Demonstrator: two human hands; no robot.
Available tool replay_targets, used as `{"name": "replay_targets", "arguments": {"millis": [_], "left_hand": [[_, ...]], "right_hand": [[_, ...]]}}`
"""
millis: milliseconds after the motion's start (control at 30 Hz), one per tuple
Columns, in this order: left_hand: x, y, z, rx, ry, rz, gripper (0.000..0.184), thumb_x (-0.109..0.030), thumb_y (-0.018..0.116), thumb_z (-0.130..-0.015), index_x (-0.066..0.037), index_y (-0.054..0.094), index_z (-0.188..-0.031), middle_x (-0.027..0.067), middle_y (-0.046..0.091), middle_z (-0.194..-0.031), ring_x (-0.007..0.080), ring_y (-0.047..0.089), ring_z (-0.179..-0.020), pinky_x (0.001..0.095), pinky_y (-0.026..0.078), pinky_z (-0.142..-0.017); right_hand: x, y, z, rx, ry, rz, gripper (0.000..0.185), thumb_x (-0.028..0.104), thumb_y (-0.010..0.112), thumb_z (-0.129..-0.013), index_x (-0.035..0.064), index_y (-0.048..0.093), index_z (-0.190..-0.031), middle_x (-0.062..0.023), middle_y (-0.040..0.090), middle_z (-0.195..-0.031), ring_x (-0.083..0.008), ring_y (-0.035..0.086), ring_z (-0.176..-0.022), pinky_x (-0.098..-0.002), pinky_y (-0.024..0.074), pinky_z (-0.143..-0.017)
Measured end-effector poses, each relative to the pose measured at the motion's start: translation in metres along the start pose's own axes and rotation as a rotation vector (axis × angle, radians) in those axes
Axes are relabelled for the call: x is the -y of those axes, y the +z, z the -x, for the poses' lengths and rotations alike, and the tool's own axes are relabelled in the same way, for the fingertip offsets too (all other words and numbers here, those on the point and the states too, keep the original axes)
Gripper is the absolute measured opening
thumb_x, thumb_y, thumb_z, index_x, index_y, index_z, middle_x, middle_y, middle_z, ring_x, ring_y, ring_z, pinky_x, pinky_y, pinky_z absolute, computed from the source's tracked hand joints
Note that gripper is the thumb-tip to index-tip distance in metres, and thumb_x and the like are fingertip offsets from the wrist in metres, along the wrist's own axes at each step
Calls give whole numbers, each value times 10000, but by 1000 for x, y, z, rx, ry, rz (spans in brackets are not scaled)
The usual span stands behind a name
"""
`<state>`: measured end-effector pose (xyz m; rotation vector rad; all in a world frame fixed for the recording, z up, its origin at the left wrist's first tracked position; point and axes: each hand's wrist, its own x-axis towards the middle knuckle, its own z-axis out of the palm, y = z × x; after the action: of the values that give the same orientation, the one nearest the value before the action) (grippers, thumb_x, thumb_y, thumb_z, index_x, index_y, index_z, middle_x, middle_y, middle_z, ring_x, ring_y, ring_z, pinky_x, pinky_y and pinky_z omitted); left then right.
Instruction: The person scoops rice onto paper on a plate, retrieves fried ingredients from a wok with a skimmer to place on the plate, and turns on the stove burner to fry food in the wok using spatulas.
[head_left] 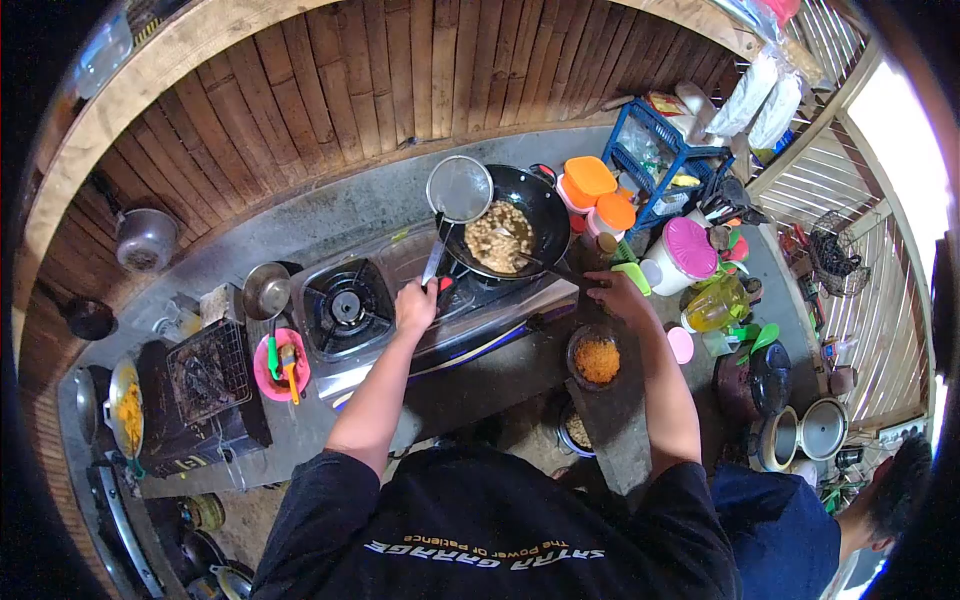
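Observation:
My left hand [416, 306] is closed round the handle of a round mesh strainer [460, 189], held up over the left rim of a black wok [545, 215]. Pale, nut-like pieces [497, 240] lie in oil in the wok, which sits on the right burner of the gas stove [400, 330]. My right hand [614, 294] grips the dark handle of a spatula [540, 263], whose head is among the pieces. A dark bowl of orange crumbly food [597, 361] stands just below my right hand.
Left of the stove's bare burner [347, 307] are a pink bowl [267, 380] with utensils and a grill rack [207, 372]. To the right stand orange-lidded tubs [588, 180], a pink-lidded bucket [682, 258] and a blue rack [650, 150]. Another person [775, 530] is close at lower right.

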<state>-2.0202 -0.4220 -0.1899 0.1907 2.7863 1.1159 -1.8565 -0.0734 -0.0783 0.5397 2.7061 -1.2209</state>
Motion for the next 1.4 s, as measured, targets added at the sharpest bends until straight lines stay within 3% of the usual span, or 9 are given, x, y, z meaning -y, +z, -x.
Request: {"name": "replay_targets", "arguments": {"millis": [100,200,500,600,800,900,1000,1100,1400], "left_hand": [[-2,-2,1,3,-8,9,458,-426,492,-946,-9,658,-1039,160,673,-641,283,706,-658,411,538,-726],[-1,-1,1,16,-16,10,457,-420,488,-947,-9,647,-1066,163,676,-656,303,701,-694,425,531,-749],[-3,-3,3,1,2,26,423,-400,508,-950,-10,658,-1017,176,681,-697,296,700,-640,425,532,-715],[-7,-6,5,12,-11,33,419,-397,508,-950,-10,658,-1006,180,685,-717,295,700,-641,427,532,-715],[-1,-2,2,7,-1,33,422,-404,504,-949,-16,662,-1000,168,679,-680,294,702,-648,426,532,-722],[2,1,-1,6,8,5,422,-409,496,-947,-27,663,-1005,160,677,-664,308,698,-683,434,528,-741],[-6,-6,3,31,-26,23,413,-408,486,-944,-42,662,-1019,153,677,-663,337,690,-752,451,520,-782],[-10,-10,6,34,-31,39,410,-405,490,-944,-40,663,-1015,155,678,-670,333,691,-754,450,520,-779],[-3,-3,2,43,-63,42,412,-414,495,-943,-49,664,-1033,155,684,-689,332,694,-765,454,516,-791]], "right_hand": [[-14,5,-7,-58,-110,-8,442,114,674,-828,92,610,-1265,-58,676,-916,-164,610,-801,-329,492,-761],[-7,1,-9,-169,-132,45,438,163,697,-801,90,626,-1227,-223,674,-1050,-323,662,-973,-403,492,-852],[-12,10,-36,-398,-85,347,452,165,663,-790,71,609,-1229,-230,654,-1098,-390,646,-977,-441,501,-850],[-39,25,-53,-431,-325,370,443,170,665,-808,78,610,-1238,-164,696,-907,-335,675,-730,-418,528,-661],[-6,30,-37,13,74,-241,413,116,648,-863,69,595,-1271,17,485,-684,-84,409,-470,-259,339,-396],[5,25,-27,55,24,-188,416,100,634,-873,61,579,-1284,5,566,-759,-102,489,-552,-273,419,-482],[-24,30,-41,-59,-208,15,449,181,661,-851,89,578,-1284,-190,686,-1010,-283,672,-904,-388,512,-774],[-20,22,-29,-229,-277,173,451,156,643,-841,101,574,-1283,-205,647,-1137,-360,638,-1020,-437,504,-859],[-4,-3,-4,-266,-86,403,436,133,611,-832,87,575,-1264,-266,635,-1076,-414,606,-1013,-478,491,-871]]}}
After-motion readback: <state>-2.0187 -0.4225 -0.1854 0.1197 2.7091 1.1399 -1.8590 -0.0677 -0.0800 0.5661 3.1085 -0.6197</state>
